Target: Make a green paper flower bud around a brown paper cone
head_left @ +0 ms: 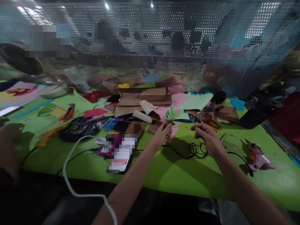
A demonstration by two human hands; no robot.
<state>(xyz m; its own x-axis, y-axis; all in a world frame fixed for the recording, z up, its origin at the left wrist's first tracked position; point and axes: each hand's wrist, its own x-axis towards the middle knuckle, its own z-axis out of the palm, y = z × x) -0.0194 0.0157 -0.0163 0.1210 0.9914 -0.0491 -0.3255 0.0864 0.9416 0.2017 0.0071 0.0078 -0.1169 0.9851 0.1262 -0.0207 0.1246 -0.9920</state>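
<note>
My left hand (165,132) is closed round a small roll of light green paper (170,112) with a brown lower part, held upright above the green tabletop. To its right and apart from it, my right hand (207,137) has its fingers curled and pinched together; what they hold, if anything, is too small to make out. Beneath the right hand runs a coiled black cable (193,150). It leads toward a pink glue gun (259,159) lying at the right.
A phone (122,156) with a white cable (67,175) lies at the front left. Behind are brown cardboard (145,97), coloured paper sheets (194,101), red-handled scissors (214,125) and a yellow glue gun (50,134). Another person's arm (9,147) is at the left edge.
</note>
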